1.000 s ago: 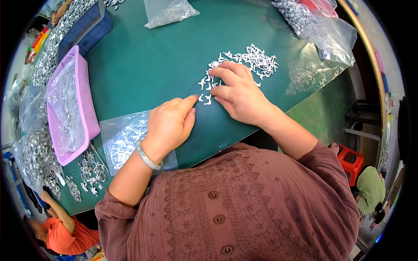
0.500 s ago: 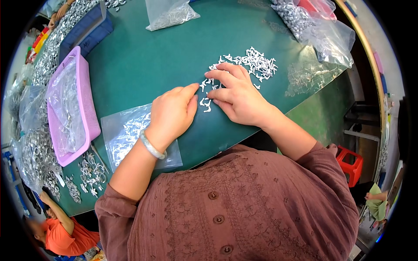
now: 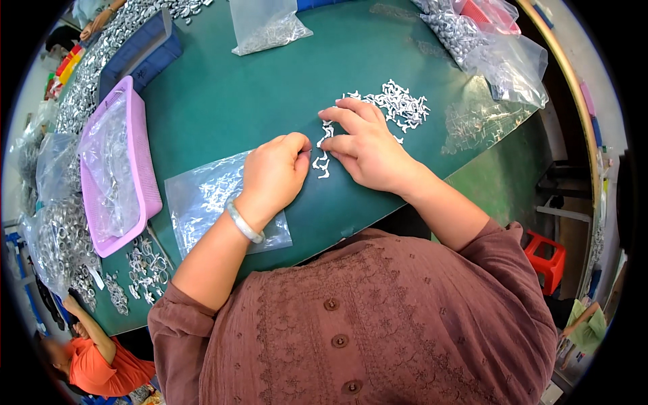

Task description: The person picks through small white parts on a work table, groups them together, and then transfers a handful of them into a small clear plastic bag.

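Small silvery-white curved metal pieces (image 3: 403, 104) lie in a loose pile on the green table, and several more trail toward me between my hands. My right hand (image 3: 371, 145) rests over the near side of the pile. Its fingers are apart, with the tips at the trailing pieces (image 3: 322, 165). Left of those pieces, my left hand (image 3: 275, 174) is closed, thumb against curled fingers; whatever it may hold is hidden. Under my left wrist, which wears a pale bangle (image 3: 243, 223), lies a flat clear plastic bag (image 3: 202, 196) with similar small pieces in it.
A purple basket (image 3: 145, 182) holding clear bags stands at the left, by a blue bin (image 3: 145, 57). Metal rings (image 3: 145, 266) lie nearer me. Filled bags (image 3: 270, 34) sit at the far edge and far right. A person in orange (image 3: 108, 364) is at lower left.
My left hand has drawn its index finger in and curled it against the thumb. My right hand stays over the pieces. The view has shifted slightly.
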The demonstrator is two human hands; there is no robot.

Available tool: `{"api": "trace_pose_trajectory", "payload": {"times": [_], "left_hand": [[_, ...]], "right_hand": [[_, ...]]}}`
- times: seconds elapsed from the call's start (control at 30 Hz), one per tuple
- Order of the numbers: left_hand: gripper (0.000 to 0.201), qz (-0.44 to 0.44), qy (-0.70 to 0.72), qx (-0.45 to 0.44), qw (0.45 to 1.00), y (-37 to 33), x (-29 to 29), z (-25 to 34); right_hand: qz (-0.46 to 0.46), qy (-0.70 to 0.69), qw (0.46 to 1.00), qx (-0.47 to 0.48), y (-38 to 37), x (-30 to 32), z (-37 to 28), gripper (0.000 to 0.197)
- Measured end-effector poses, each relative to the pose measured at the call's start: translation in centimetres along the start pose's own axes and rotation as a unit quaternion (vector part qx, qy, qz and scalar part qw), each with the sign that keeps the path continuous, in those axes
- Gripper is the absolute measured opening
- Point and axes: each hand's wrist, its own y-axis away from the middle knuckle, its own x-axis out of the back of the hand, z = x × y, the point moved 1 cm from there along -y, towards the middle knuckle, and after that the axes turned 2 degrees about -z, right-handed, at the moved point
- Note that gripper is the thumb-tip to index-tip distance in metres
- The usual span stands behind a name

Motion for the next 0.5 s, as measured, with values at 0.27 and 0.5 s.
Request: {"api": "trace_pose_trajectory", "payload": {"times": [0.27,0.5], "left_hand": [[0.013,0.02,0.006,-0.081,0.997,1.1,0.5,-0.8],[0.02,-0.024,0.028,-0.056,0.998,1.5,1.4,0.3]], "right_hand": [[0.028,-0.005,1.0,-0.003,-0.8,-0.7,0.8,0.008],[0.018,-0.03,0.999,-0.03,-0.6,0.7,1.2,0.012]]}}
